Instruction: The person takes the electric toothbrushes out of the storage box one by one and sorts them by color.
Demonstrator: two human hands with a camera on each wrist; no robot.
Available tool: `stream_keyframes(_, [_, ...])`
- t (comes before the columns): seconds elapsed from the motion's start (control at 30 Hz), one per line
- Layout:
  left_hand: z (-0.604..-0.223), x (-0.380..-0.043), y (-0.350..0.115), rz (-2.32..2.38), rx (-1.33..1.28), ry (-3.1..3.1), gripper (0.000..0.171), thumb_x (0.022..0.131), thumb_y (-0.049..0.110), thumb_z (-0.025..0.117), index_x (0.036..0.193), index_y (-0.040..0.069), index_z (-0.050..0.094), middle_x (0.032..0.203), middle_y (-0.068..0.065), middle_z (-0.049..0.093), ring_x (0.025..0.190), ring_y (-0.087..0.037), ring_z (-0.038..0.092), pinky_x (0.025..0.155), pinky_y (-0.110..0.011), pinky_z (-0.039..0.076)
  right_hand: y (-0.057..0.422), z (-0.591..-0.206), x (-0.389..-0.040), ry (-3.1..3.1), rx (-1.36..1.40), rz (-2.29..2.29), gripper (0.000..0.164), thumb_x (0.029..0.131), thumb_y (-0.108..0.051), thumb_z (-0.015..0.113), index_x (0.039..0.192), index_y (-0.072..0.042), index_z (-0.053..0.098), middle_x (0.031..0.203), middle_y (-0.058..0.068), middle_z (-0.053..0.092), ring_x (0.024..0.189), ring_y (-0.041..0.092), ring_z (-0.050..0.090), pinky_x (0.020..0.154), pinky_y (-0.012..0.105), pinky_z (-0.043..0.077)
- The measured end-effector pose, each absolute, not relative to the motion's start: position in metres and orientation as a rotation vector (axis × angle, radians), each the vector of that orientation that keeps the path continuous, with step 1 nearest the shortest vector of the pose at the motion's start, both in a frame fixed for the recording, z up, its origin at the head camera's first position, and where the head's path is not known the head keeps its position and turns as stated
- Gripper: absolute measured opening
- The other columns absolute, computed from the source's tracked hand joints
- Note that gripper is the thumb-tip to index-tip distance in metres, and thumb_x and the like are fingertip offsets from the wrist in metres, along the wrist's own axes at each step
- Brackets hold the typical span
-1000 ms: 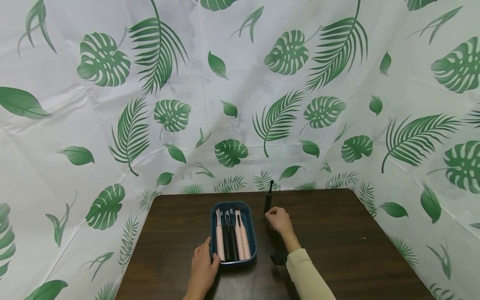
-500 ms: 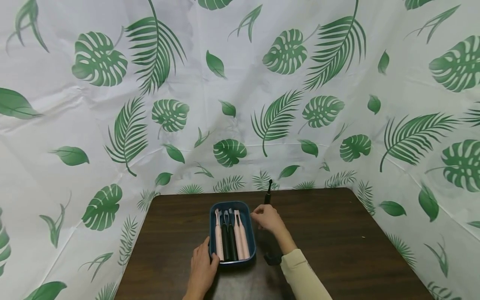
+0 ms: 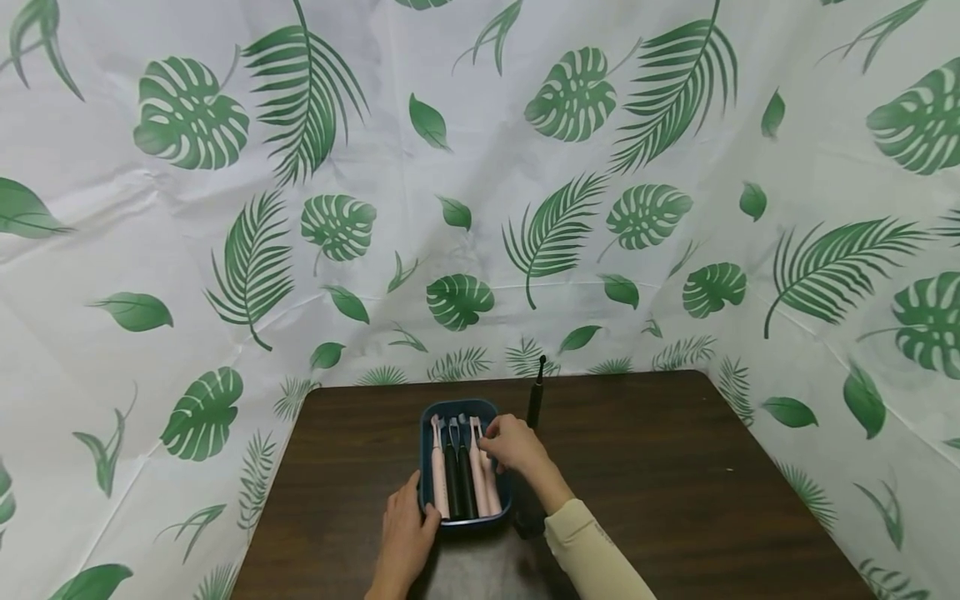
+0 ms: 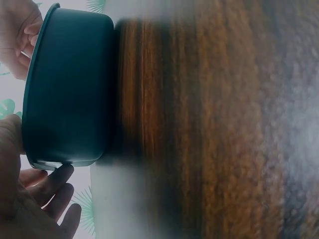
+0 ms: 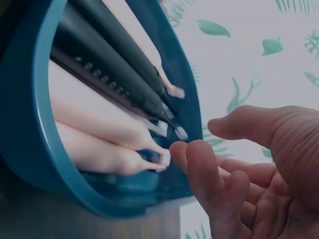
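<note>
A dark blue bin [image 3: 467, 524] sits on the table, with several electric toothbrushes lying in it. Two black toothbrushes [image 3: 465, 483] lie between a pink toothbrush [image 3: 439, 483] on the left and two more pink ones on the right. My left hand [image 3: 406, 529] holds the bin's near left corner, thumb on the near side and fingers along the left wall [image 4: 42, 199]. Over the right pink brush heads [image 5: 159, 159] hovers my right hand [image 3: 517, 446], thumb and fingers apart with nothing between them. A black toothbrush [image 3: 536, 402] stands upright behind that hand, its base hidden.
The dark brown wooden table [image 3: 645, 483] reaches back to a white curtain [image 3: 405, 275] with green leaf prints. A tiny pale speck [image 3: 729, 469] lies on the table at the right. The curtain also closes off both sides.
My right hand has left the base of the upright black toothbrush and moved left over the bin's right side. The left hand stays at the bin's corner.
</note>
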State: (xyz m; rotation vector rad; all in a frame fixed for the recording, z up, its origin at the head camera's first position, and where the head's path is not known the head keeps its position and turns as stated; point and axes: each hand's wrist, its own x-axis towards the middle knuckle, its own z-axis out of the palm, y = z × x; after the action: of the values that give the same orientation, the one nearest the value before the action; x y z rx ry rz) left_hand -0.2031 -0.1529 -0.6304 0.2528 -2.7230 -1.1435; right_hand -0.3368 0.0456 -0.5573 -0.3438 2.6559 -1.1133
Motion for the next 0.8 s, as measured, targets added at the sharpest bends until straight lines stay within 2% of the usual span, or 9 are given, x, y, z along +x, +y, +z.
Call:
stream_keyframes(0.2, [-0.633, -0.204, -0.151, -1.138, 0.257, -2.718, 0.061, 0.097, 0.014, 0.062, 0.155, -0.003, 0.050, 0.146, -0.023, 0.063, 0.132, -0.043, 0.054, 0.105, -0.066, 0.043, 0.033, -0.561, -0.332, 2.691, -0.356, -1.021, 0.038, 0.099, -0.028, 0.073, 0.124, 0.000, 0.073, 0.080, 0.006, 0.075, 0.058, 0.026, 0.074, 0.062, 0.036, 0.056])
stream_keyframes(0.33, [-0.634, -0.204, -0.151, -1.156, 0.265, -2.712, 0.062, 0.097, 0.015, 0.062, 0.155, -0.003, 0.050, 0.146, -0.024, 0.063, 0.132, -0.044, 0.054, 0.105, -0.066, 0.043, 0.026, -0.562, -0.329, 2.738, -0.373, -0.942, 0.043, 0.098, -0.029, 0.073, 0.129, 0.001, 0.071, 0.072, 0.005, 0.071, 0.057, 0.028, 0.073, 0.060, 0.038, 0.052])
stream_keyframes(0.4, [-0.635, -0.204, -0.151, -1.159, 0.266, -2.707, 0.062, 0.097, 0.015, 0.062, 0.154, -0.004, 0.050, 0.145, -0.024, 0.063, 0.131, -0.044, 0.054, 0.105, -0.066, 0.043, 0.024, -0.564, -0.328, 2.757, -0.374, -0.914, 0.036, 0.097, -0.029, 0.073, 0.120, -0.001, 0.073, 0.071, 0.004, 0.068, 0.056, 0.027, 0.069, 0.057, 0.038, 0.048])
stream_keyframes(0.5, [-0.636, -0.204, -0.151, -1.160, 0.272, -2.707, 0.062, 0.097, 0.015, 0.061, 0.154, -0.004, 0.050, 0.146, -0.024, 0.063, 0.131, -0.044, 0.054, 0.105, -0.066, 0.043, 0.021, -0.568, -0.328, 2.784, -0.373, -0.889, 0.023, 0.095, -0.029, 0.074, 0.099, -0.006, 0.072, 0.069, 0.002, 0.060, 0.055, 0.022, 0.057, 0.054, 0.037, 0.041])
stream_keyframes(0.6, [-0.635, -0.204, -0.151, -1.157, 0.273, -2.707, 0.062, 0.097, 0.015, 0.062, 0.154, -0.004, 0.050, 0.145, -0.024, 0.063, 0.131, -0.043, 0.055, 0.104, -0.066, 0.044, 0.018, -0.574, -0.331, 2.797, -0.376, -0.878, 0.026, 0.095, -0.029, 0.074, 0.081, -0.010, 0.063, 0.067, 0.000, 0.051, 0.055, 0.018, 0.046, 0.052, 0.035, 0.036])
stream_keyframes(0.7, [-0.635, -0.205, -0.151, -1.159, 0.279, -2.706, 0.062, 0.097, 0.015, 0.062, 0.154, -0.004, 0.050, 0.145, -0.024, 0.063, 0.130, -0.043, 0.055, 0.104, -0.065, 0.044, 0.015, -0.579, -0.333, 2.787, -0.382, -0.892, 0.026, 0.095, -0.028, 0.074, 0.082, -0.009, 0.063, 0.069, 0.001, 0.053, 0.054, 0.017, 0.048, 0.052, 0.034, 0.038])
stream_keyframes(0.8, [-0.633, -0.205, -0.152, -1.160, 0.273, -2.704, 0.062, 0.097, 0.015, 0.062, 0.154, -0.003, 0.050, 0.146, -0.024, 0.063, 0.130, -0.043, 0.055, 0.103, -0.065, 0.044, 0.012, -0.582, -0.334, 2.779, -0.387, -0.901, 0.022, 0.095, -0.028, 0.075, 0.093, -0.007, 0.069, 0.077, 0.004, 0.062, 0.059, 0.019, 0.055, 0.054, 0.035, 0.043])
